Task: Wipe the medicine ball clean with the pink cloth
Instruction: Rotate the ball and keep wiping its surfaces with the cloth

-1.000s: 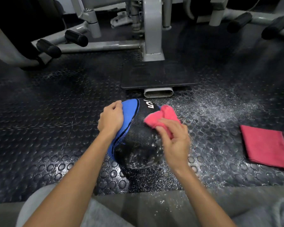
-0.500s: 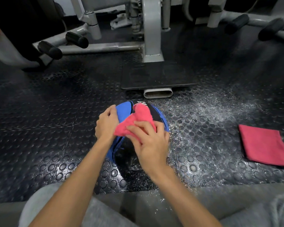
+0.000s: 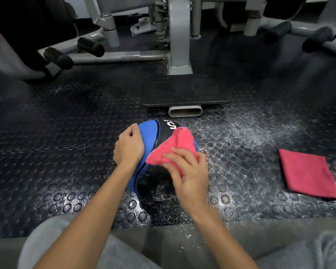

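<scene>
Here the medicine ball lies on the black studded floor, just in front of the person's knees in grey trousers. The ball is blue and black, with white print near its far side. The left hand sits on the blue left side of the ball, and its grip is closed around the curve with the fingers bent over it. The right hand is on the upper right part of the ball. Its grip holds the pink cloth: the fingers lie bent on top of it, and a fold of cloth shows between thumb and forefinger. The cloth is pressed against the black part of the ball and spreads toward the far side. The right hand and the cloth hide most of the ball's right half.

Around the ball, the floor on the right side carries many fine white specks. A second cloth, folded flat, lies on the floor well apart to the right. Behind the ball is a flat black plate with a grey tube end under its near edge, very near the ball. A grey machine post stands on the plate's far edge, and black padded rollers stick out from the grey frame on the left.
</scene>
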### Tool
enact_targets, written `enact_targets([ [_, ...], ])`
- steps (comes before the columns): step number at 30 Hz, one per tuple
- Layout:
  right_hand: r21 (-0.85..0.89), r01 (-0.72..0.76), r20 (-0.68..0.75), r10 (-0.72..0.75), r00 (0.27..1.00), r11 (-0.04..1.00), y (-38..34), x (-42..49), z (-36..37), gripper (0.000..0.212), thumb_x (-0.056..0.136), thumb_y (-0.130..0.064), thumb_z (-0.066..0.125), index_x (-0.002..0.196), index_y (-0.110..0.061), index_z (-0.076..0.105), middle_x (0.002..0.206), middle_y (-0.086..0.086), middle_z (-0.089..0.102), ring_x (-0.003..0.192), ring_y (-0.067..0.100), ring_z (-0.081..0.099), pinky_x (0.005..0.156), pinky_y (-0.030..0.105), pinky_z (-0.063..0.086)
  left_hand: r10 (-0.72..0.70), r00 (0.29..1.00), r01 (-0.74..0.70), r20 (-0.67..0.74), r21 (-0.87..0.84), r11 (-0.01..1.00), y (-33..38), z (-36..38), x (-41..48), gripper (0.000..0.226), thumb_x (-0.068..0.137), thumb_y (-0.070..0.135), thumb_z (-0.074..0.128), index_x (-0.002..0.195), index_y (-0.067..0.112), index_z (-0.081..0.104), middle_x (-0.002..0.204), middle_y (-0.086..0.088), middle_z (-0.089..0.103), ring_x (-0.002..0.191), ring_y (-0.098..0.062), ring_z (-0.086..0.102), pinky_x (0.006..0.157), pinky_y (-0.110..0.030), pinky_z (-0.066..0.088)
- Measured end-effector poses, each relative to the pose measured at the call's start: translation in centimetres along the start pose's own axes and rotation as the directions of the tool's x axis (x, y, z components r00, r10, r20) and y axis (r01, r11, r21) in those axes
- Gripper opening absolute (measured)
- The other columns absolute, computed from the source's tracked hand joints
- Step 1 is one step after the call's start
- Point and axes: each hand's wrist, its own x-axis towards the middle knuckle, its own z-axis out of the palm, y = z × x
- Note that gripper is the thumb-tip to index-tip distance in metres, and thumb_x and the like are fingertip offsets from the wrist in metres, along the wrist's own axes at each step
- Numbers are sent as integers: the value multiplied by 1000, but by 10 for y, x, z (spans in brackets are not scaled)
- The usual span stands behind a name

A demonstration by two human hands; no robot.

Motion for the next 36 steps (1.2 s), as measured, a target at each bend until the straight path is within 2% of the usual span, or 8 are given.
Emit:
enact_targets([
  [2, 10, 66, 18, -66, 998, 998, 18, -2, 0, 24, 87, -44, 50, 98, -32, 68, 105, -16, 64, 93, 13, 49, 83, 19, 35, 5, 1000, -4, 5, -7, 1000, -6, -2, 3, 37, 97, 38, 33, 125, 36, 57, 134, 6, 54, 124, -24, 45, 101, -36, 32],
  [6, 423, -611, 97, 637, 764, 669, 64, 3, -4, 25, 89, -23, 52, 110, -19, 65, 85, -1, 66, 63, 11, 53, 55, 18, 45, -21, 1000, 20, -17, -65, 998, -12, -5, 4, 37, 97, 38, 34, 127, 35, 55, 137, 7, 52, 125, -22, 45, 100, -35, 32],
  [8, 423, -696, 118, 726, 677, 580, 67, 2, -3, 27, 91, -21, 49, 112, -15, 63, 77, 1, 63, 53, 10, 49, 44, 14, 39, -38, 999, 36, -26, -58, 998, -8, -5, 2, 38, 97, 38, 33, 128, 35, 55, 138, 6, 51, 125, -22, 46, 100, -35, 32],
  [15, 22, 42, -56, -40, 998, 999, 17, 4, 8, 25, 86, -47, 50, 99, -34, 67, 104, -22, 62, 94, -1, 45, 84, 21, 35, -25, 1000, 24, -14, -19, 1000, -3, -2, 6, 40, 97, 39, 32, 131, 34, 53, 138, 3, 52, 124, -25, 45, 101, -36, 31],
  [22, 487, -639, 89, 694, 715, 596, 49, 26, 0, 29, 90, -27, 50, 111, -14, 65, 72, -8, 60, 52, 1, 47, 47, 14, 39, -77, 997, 76, -20, -39, 996, 4, 2, 3, 32, 97, 34, 31, 94, 33, 63, 109, 0, 60, 104, -28, 48, 84, -32, 28],
  [26, 57, -72, -40, 74, 996, 996, -2, 12, 9, 18, 82, -46, 54, 88, -36, 69, 95, -22, 64, 89, 11, 47, 76, 29, 40, -121, 992, 121, -22, -40, 992, 8, 3, 7, 37, 97, 31, 31, 60, 28, 38, 88, 5, 43, 89, -22, 37, 79, -32, 26],
  [29, -144, 266, 12, -267, 964, 953, 1, 2, 18, 23, 85, -48, 52, 92, -33, 69, 100, -16, 67, 83, 24, 53, 65, 32, 42, -113, 993, 111, -22, -69, 991, 5, 0, 7, 37, 96, 31, 33, 60, 27, 39, 79, 8, 44, 88, -21, 38, 79, -30, 25],
  [36, 158, -70, -156, 95, 983, 985, 51, 11, 7, 25, 85, -45, 52, 103, -33, 63, 103, -21, 61, 89, 10, 50, 76, 9, 36, -62, 994, 64, -84, 11, 998, 3, 9, 4, 33, 93, 34, 27, 80, 21, 55, 89, 3, 60, 100, -32, 51, 95, -49, 38],
])
